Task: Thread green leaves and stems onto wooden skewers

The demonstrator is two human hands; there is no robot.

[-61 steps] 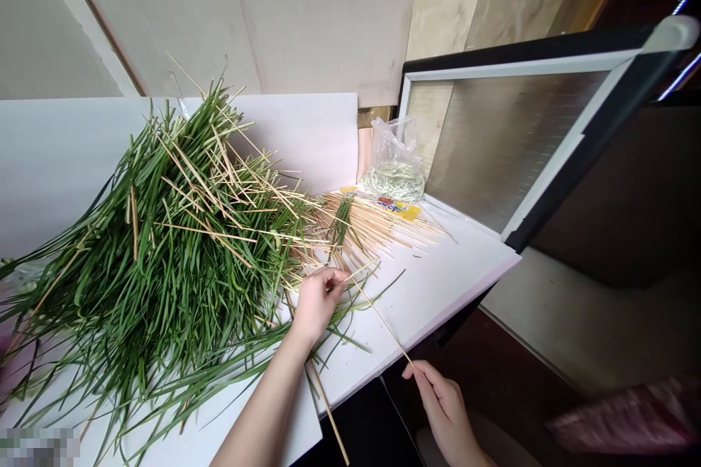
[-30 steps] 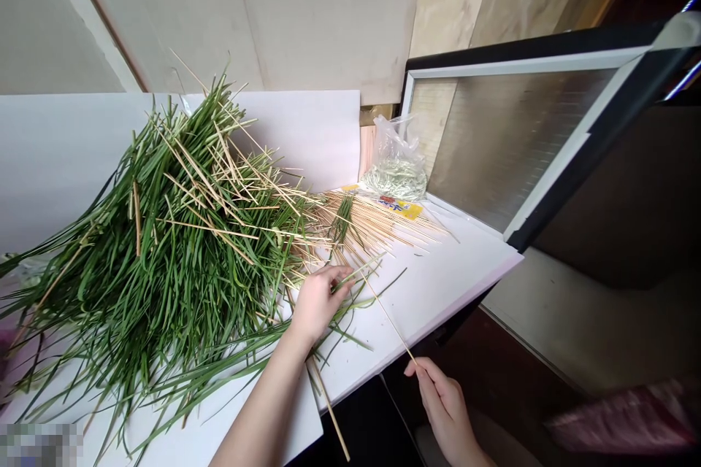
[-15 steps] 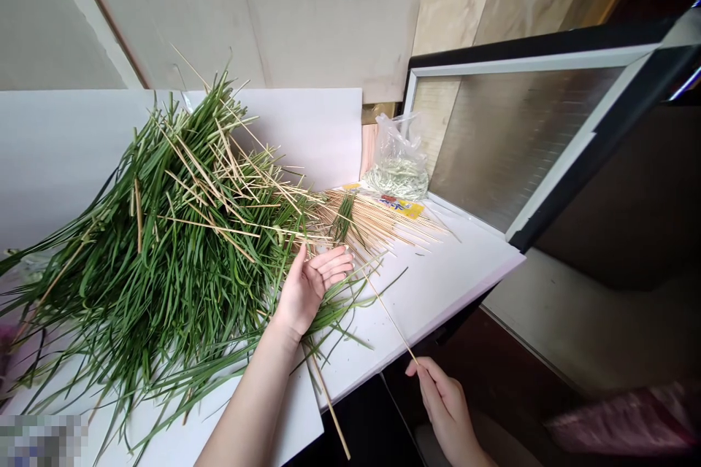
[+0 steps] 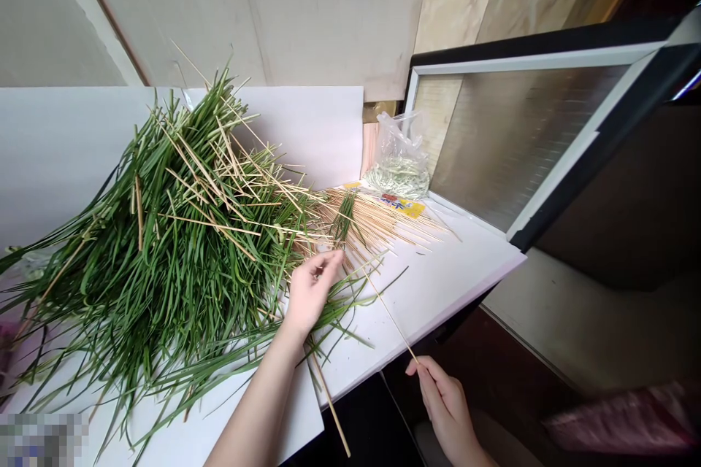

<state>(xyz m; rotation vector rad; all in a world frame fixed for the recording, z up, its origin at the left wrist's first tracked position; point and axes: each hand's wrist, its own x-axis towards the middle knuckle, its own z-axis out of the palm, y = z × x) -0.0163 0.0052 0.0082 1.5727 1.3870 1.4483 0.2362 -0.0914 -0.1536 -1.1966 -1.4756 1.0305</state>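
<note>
Left side: big leafy heap (image 4: 180, 277) blocks that way, pale sticks (image 4: 205, 179) jutting out up top
Back right: bag (image 4: 399, 168) and framed panel (image 4: 526, 139) kinda box in that corner
Right front: decent bare strip of surface (image 4: 438, 284) to slide over
Front edge: thin stick (image 4: 390, 317) slants across it, so go around

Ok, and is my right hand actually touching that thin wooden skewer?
Touching: the head view shows the thumb and fingers of the right hand pinching the near end of the thin wooden skewer.
</note>
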